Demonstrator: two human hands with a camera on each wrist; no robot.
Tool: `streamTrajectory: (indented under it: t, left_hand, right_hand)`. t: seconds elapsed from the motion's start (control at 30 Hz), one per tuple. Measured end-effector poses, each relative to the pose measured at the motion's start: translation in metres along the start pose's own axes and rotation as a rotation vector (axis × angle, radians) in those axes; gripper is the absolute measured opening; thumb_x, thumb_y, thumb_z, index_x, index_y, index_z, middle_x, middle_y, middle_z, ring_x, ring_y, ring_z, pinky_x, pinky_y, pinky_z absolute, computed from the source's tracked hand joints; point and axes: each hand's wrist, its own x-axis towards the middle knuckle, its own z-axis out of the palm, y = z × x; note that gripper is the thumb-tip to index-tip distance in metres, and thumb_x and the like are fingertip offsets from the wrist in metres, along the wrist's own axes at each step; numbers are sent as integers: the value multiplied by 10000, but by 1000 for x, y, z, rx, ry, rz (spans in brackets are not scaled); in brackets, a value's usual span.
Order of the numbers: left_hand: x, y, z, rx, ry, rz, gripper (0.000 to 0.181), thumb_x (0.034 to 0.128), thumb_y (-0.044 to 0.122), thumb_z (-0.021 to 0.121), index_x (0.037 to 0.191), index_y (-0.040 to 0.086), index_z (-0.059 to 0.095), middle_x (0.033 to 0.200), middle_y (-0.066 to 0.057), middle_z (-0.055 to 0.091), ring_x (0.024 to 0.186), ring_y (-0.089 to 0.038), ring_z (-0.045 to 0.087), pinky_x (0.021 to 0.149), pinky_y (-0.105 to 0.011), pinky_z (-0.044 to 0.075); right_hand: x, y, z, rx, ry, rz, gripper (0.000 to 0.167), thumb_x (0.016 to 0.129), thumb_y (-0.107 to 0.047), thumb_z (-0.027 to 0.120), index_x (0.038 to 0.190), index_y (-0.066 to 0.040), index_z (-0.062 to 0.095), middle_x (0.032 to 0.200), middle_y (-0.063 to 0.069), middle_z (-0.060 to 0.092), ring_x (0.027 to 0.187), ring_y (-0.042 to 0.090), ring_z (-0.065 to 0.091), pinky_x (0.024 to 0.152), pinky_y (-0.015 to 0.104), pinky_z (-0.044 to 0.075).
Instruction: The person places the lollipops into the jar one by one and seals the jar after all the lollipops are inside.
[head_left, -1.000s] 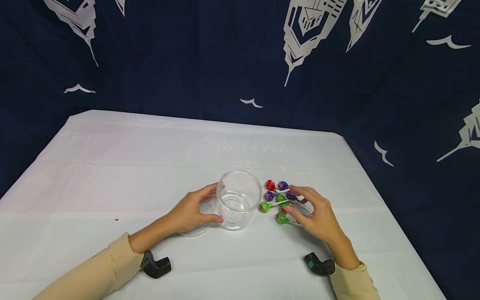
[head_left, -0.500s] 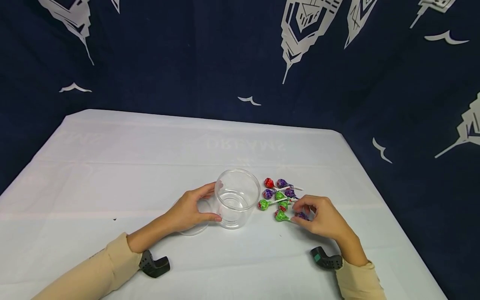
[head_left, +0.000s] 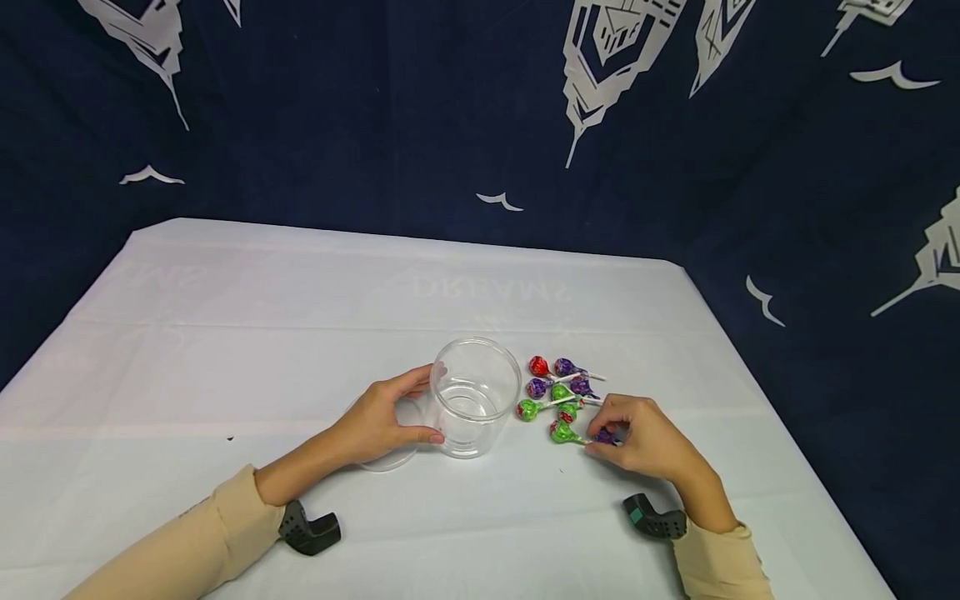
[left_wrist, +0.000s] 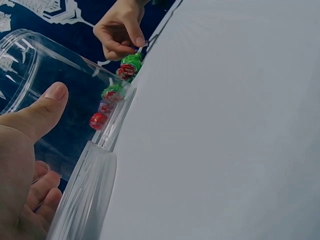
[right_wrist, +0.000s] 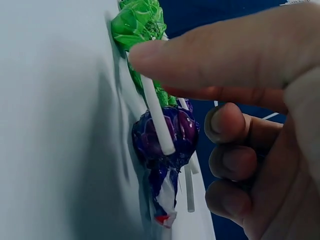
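Note:
My left hand (head_left: 375, 425) grips the side of a clear plastic jar (head_left: 476, 396), thumb and fingers around its wall; the jar (left_wrist: 75, 95) stands upright with its rim uncovered. A clear round lid (head_left: 390, 461) lies beside it, partly under that hand. To the right of the jar, my right hand (head_left: 647, 435) pinches the stick of the front green lollipop (head_left: 562, 432) between thumb and index finger. In the right wrist view the white stick (right_wrist: 159, 117) shows below the thumb, and a purple lollipop (right_wrist: 167, 135) lies beneath the hand.
Several other lollipops lie in a loose group behind the right hand, among them a red one (head_left: 538, 367), a purple one (head_left: 564, 367) and a green one (head_left: 527, 409). A white cloth (head_left: 300, 275) covers the table, with a dark blue patterned curtain (head_left: 337, 125) behind.
My right hand has moved from over the group toward the front right, and its thumb and index finger have come together on the stick. The left hand keeps its hold on the jar.

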Motion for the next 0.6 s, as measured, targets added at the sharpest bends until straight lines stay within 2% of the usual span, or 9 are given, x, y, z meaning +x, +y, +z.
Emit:
streamTrajectory:
  t: [0.37, 0.6]
  left_hand:
    - [0, 1, -1, 6, -1, -5, 872, 724, 228, 897, 1454, 31, 462, 1390, -104, 573, 1186, -281, 604, 1013, -447, 465]
    - [0, 2, -1, 4, -7, -12, 866, 735, 243, 890, 1456, 32, 460, 1391, -107, 571, 1191, -284, 598, 1015, -454, 461]
  right_hand:
    - [1, -2, 2, -46, -69, 29, 244, 682, 29, 851, 686, -182, 728, 697, -176, 543, 617, 19, 485, 539, 210, 423]
    - [2, -7, 1, -38, -54, 38, 248, 689, 24, 850, 670, -184, 716, 685, -164, 534, 619, 15, 472, 544, 200, 415]
